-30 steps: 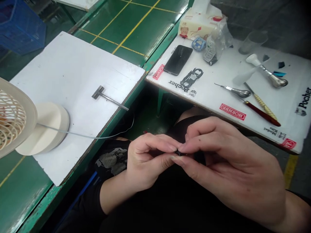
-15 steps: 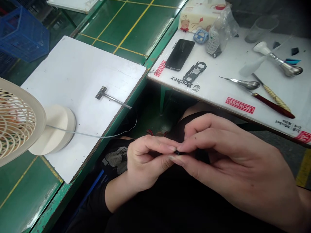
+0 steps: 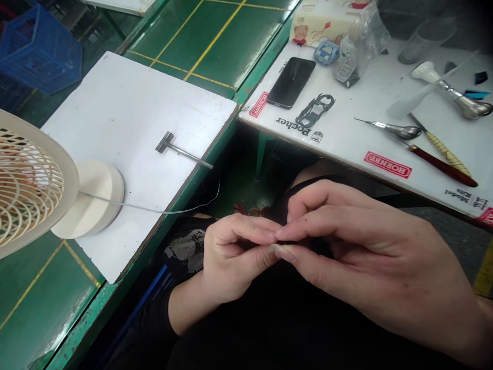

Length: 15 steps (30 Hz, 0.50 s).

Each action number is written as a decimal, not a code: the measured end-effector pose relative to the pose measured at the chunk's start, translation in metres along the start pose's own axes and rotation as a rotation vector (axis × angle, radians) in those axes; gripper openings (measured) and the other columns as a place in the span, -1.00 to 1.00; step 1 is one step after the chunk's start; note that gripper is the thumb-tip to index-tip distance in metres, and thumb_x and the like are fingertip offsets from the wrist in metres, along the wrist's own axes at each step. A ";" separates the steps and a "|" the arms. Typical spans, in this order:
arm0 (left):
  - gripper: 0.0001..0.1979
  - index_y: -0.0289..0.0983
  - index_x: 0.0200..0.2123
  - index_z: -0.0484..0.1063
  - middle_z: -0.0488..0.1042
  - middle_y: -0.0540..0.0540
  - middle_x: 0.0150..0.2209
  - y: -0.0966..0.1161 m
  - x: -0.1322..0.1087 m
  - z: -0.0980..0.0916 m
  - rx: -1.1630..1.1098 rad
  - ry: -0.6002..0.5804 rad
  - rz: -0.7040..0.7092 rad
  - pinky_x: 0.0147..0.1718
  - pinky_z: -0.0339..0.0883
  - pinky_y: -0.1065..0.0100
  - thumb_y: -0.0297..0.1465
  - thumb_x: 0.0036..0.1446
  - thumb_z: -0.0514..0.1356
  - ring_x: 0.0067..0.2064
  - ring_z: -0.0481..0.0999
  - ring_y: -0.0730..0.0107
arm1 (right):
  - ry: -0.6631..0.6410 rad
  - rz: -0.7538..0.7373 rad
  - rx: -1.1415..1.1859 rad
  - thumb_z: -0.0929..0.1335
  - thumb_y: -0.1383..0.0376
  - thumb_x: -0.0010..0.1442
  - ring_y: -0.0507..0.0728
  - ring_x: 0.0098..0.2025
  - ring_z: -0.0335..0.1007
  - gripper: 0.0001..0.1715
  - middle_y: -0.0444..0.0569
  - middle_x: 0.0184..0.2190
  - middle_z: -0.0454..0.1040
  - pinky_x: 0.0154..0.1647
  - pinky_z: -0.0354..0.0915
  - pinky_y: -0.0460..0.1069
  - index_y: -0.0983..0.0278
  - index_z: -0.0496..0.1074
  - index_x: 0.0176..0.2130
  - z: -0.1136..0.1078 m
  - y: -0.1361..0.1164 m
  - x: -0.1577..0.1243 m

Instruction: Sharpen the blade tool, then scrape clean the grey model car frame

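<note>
Since the earlier frame the whole head view has drifted a little, so the benches sit slightly differently in the picture, while the hands stay nearly where they were and the small black part [image 3: 298,241] now shows less between them.

In the head view, the left hand [image 3: 234,257] and right hand [image 3: 370,252] meet above the person's dark shirt [image 3: 185,246], their fingers [image 3: 327,221] drawn narrow and pinching that part at the tips. Most of it is hidden, so its shape cannot be told. A firm squeeze or a slight slide of the fingertips could pop it loose, and it could then drop into the dark gap [image 3: 246,174] between the benches or vanish against the shirt.

Left of the hands, a white board [image 3: 127,113] carries a steel T-handled tool [image 3: 181,149] and a cream desk fan [image 3: 26,185], whose cable [image 3: 154,209] runs near the board's edge and could snag a moving forearm.

To the far right, the white tabletop [image 3: 385,97] holds a black smartphone [image 3: 290,82], a dark cut-out frame [image 3: 315,110], a red-handled tool [image 3: 442,165] and a pointed steel tool [image 3: 389,128], whose tip could prick a hand reaching across. Nothing stands between the 2 hands.
</note>
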<state>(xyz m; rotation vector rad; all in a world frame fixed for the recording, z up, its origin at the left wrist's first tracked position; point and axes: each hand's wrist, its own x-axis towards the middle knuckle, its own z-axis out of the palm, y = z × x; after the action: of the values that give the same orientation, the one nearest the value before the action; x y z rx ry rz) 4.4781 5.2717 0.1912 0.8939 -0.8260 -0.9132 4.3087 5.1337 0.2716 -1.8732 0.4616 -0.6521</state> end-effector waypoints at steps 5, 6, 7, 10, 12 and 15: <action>-0.68 -0.12 -0.02 0.79 0.92 -0.05 0.01 0.005 0.003 0.005 -0.048 0.081 -0.126 0.03 0.89 0.19 -0.50 0.26 0.71 -0.01 0.95 0.16 | 0.048 0.091 0.036 0.72 0.29 0.39 0.02 -0.30 0.63 -0.87 -0.10 -0.08 0.73 -0.26 0.68 -0.13 0.07 0.84 -0.09 0.003 0.006 0.002; -0.67 -0.13 -0.02 0.80 0.92 -0.04 -0.02 0.006 0.004 0.007 -0.085 0.099 -0.176 0.03 0.88 0.23 -0.51 0.24 0.72 -0.01 0.95 0.19 | 0.057 0.139 0.069 0.74 0.28 0.37 0.03 -0.29 0.64 -0.84 -0.10 -0.10 0.74 -0.28 0.67 -0.13 0.07 0.84 -0.08 0.005 0.010 0.003; -0.66 -0.14 -0.02 0.80 0.91 -0.03 -0.06 0.006 0.006 0.008 -0.130 0.117 -0.227 0.02 0.87 0.28 -0.52 0.23 0.73 -0.05 0.94 0.25 | 0.065 0.185 0.118 0.75 0.26 0.35 0.05 -0.29 0.66 -0.81 -0.10 -0.12 0.74 -0.30 0.67 -0.13 0.07 0.84 -0.06 0.007 0.014 0.004; -0.67 -0.16 -0.03 0.80 0.88 0.01 -0.16 0.007 0.009 0.011 -0.235 0.195 -0.353 -0.04 0.84 0.38 -0.51 0.22 0.74 -0.16 0.89 0.39 | 0.096 0.206 0.179 0.75 0.26 0.38 0.09 -0.29 0.71 -0.82 -0.10 -0.15 0.74 -0.34 0.67 -0.07 0.09 0.81 -0.06 0.013 0.029 0.006; -0.69 -0.17 -0.03 0.81 0.88 -0.01 -0.13 0.007 0.010 0.012 -0.248 0.270 -0.401 -0.05 0.84 0.37 -0.47 0.22 0.74 -0.15 0.89 0.39 | 0.125 0.109 0.034 0.70 0.30 0.44 0.12 -0.23 0.73 -0.88 -0.08 -0.10 0.75 -0.30 0.67 -0.02 0.08 0.83 -0.07 0.016 0.037 0.006; -0.72 -0.17 0.00 0.85 0.90 -0.07 -0.07 0.010 0.008 0.009 -0.267 0.347 -0.477 -0.03 0.85 0.31 -0.38 0.27 0.73 -0.08 0.91 0.31 | 0.122 -0.058 -0.194 0.64 0.34 0.51 0.17 -0.12 0.77 -0.84 -0.04 -0.06 0.77 -0.17 0.71 0.07 0.05 0.84 -0.01 0.019 0.043 0.007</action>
<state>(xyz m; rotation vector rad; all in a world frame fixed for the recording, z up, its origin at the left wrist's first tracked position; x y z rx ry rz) 4.4767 5.2650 0.2056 0.9943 -0.1826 -1.2044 4.3251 5.1275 0.2274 -2.0429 0.5678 -0.7869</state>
